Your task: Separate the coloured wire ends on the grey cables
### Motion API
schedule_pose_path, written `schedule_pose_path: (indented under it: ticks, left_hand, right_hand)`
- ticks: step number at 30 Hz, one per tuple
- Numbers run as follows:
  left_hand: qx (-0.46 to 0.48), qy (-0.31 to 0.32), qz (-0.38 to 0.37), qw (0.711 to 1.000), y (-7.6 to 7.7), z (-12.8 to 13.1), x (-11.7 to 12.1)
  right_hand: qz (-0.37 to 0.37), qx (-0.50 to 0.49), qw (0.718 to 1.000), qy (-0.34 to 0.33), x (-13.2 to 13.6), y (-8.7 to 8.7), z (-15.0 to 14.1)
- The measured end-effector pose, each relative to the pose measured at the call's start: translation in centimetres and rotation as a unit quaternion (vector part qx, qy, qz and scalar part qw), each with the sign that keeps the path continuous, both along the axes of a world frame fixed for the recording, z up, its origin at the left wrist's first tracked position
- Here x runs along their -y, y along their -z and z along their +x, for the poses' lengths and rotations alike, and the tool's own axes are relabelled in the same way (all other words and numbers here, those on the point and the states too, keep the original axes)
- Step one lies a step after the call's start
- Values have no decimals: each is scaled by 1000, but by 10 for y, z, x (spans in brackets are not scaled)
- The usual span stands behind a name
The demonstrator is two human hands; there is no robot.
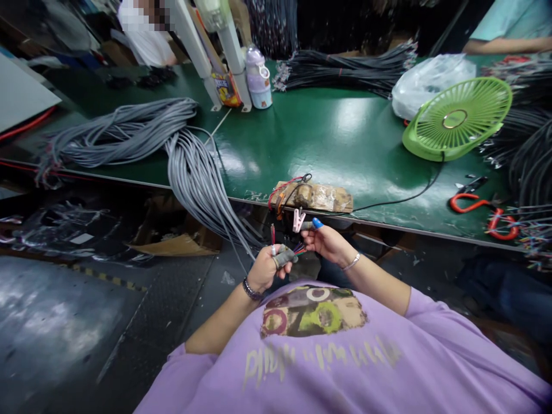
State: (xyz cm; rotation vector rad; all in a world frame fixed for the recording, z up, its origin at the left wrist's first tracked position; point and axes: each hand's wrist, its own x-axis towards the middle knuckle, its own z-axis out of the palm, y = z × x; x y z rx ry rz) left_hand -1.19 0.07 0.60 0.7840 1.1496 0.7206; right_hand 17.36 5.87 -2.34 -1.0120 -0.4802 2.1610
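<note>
My left hand is closed round the end of a grey cable, whose coloured inner wires fan out towards my right hand. My right hand, with a blue cap on one fingertip, pinches a small pink clip just above those wires. Both hands hover below the front edge of the green table, close to my chest. The cable runs up from my left hand into a thick grey bundle draped over the table edge. A taped wooden block with red and black leads sits on the edge right above my hands.
A green fan and a clear plastic bag lie at the right. Red-handled cutters rest near the right edge. Black cable bundles line the back. A bottle stands by white posts. Other people work at the far side.
</note>
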Motion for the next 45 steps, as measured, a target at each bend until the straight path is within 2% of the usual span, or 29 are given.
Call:
schedule_pose_path:
  ticks: [2, 4, 7, 9, 11, 14, 17, 23, 31, 34, 38, 45]
  left_hand:
    - [17, 13, -3, 1000, -1, 0, -3]
    - [32, 27, -3, 999, -2, 1, -7]
    - [53, 39, -5, 998, -6, 4, -13]
    - [58, 44, -7, 997, -8, 6, -17]
    - [60, 47, -8, 997, -8, 8, -21]
    - [68, 48, -8, 996, -6, 10, -25]
    - [74, 47, -6, 996, -2, 11, -27]
    - [62, 42, -15, 997, 1, 14, -26]
    - [44, 37, -1, 998, -2, 14, -21]
    - [32, 27, 6, 999, -6, 14, -15]
    - [27, 0, 4, 1000, -10, 16, -11]
    - [49, -34, -9, 998, -11, 18, -15]
  right_hand:
    - [13, 0, 999, -32, -8, -2, -3]
    - [76, 20, 996, -43, -12, -7, -8]
    - [198, 117, 973, 9, -13, -11, -16]
    - [227, 162, 959, 39, -12, -10, -21]
    - [193, 135, 971, 34, -12, -9, -25]
    - [85, 31, 996, 15, -14, -9, -31]
    - [20, -22, 999, 40, -17, -10, -36]
    - [6, -33, 996, 83, -16, -8, -41]
    - [-61, -64, 996, 26, -13, -14, -33]
    - [-58, -72, 996, 15, -12, -19, -30]
    - [-9, -47, 998, 47, -12, -21, -29]
    - [60, -5, 997, 54, -12, -13, -31]
